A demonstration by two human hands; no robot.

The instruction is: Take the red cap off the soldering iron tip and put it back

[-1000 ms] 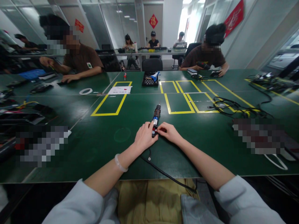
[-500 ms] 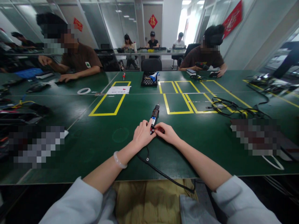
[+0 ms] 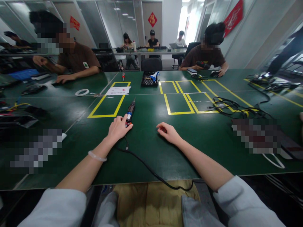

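A corded electric screwdriver (image 3: 131, 110) points away from me just above or on the green table, its thin bit at the far end. My left hand (image 3: 119, 126) is wrapped round its rear part, palm down. From there a black cord with a small ring on it runs back over the table edge. Apart from the tool, to the right, my right hand (image 3: 169, 131) rests by the tabletop with its fingers curled together. Whatever they hold, if anything, is hidden.
Yellow tape rectangles mark the table (image 3: 144, 157). A black parts box (image 3: 149, 79), a paper sheet (image 3: 118, 90), a white ring (image 3: 81, 92) and a red screwdriver (image 3: 123, 76) lie farther back. Tangled black cables (image 3: 227, 105) are at right. Two people sit across the table.
My left hand has carried the electric screwdriver to the left, and its cord followed. My right hand has come off the tool's rear part and stayed near its former place.
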